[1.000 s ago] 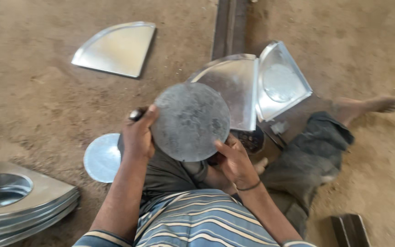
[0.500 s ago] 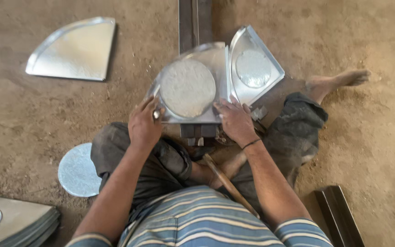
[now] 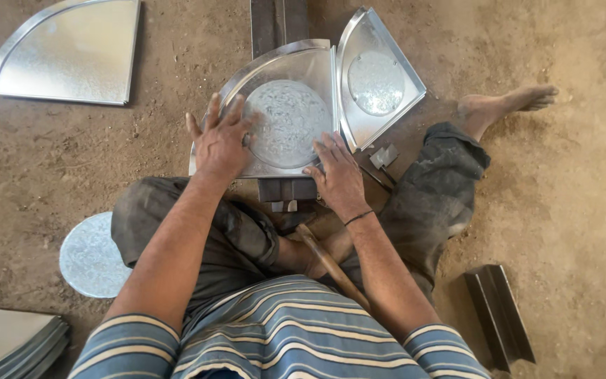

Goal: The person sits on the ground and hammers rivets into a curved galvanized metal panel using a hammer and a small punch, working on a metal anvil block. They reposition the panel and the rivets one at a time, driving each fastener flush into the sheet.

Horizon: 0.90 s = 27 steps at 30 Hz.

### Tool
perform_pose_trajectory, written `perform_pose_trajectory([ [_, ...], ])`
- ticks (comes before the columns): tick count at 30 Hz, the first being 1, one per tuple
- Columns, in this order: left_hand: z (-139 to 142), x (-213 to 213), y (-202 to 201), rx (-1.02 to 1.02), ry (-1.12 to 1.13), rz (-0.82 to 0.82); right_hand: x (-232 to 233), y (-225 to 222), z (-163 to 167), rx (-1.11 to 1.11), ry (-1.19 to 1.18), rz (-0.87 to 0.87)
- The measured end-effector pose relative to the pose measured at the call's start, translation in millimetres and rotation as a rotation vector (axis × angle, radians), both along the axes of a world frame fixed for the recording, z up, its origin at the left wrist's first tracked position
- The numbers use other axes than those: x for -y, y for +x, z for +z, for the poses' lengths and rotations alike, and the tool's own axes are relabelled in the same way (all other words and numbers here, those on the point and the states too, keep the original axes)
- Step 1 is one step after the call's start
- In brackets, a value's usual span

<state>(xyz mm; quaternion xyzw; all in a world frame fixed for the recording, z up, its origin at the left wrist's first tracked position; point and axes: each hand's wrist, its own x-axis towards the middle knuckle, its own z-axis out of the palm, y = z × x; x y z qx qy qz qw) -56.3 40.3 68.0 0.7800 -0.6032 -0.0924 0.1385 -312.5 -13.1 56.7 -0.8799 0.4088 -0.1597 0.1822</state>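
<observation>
A round metal disc [image 3: 287,123] is seen lying flat in the hollow of a quarter-circle metal tray [image 3: 275,70], which rests on a dark steel bar [image 3: 266,24] in front of the seated person. The disc lies between the two hands. The left hand [image 3: 220,140] is spread flat with open fingers on the tray, touching the left edge of the disc. The right hand [image 3: 338,172] is pressed on the tray's near right corner, its fingertips just at the lower right edge of the disc. Nothing is gripped by either hand; both are only laid on the metal. Both hands are about equally near.

The disc is dull and mottled grey, while the tray is smooth and shiny with a raised rim. A second tray [image 3: 379,77] with its own disc is leaned beside the first one, to the right. A wooden handle [image 3: 331,267], probably of a hammer, is laid across the lap. The ground is dry earth.
</observation>
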Motion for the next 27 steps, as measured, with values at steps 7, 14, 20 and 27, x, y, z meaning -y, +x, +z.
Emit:
perform_pose_trajectory([
  [7, -35, -14, -4, -0.108, -0.173, 0.140, -7, -3, -11, -0.179, -0.167, -0.047],
  [14, -37, -19, 9, -0.038, -0.157, 0.048, -8, -4, -16, -0.092, -0.137, -0.020],
  [20, -34, -22, 6, -0.079, -0.125, 0.089, -12, -7, -23, 0.058, -0.136, -0.052],
  [27, -33, -22, 7, -0.097, -0.131, 0.094, -16, -7, -28, 0.164, -0.015, -0.103],
])
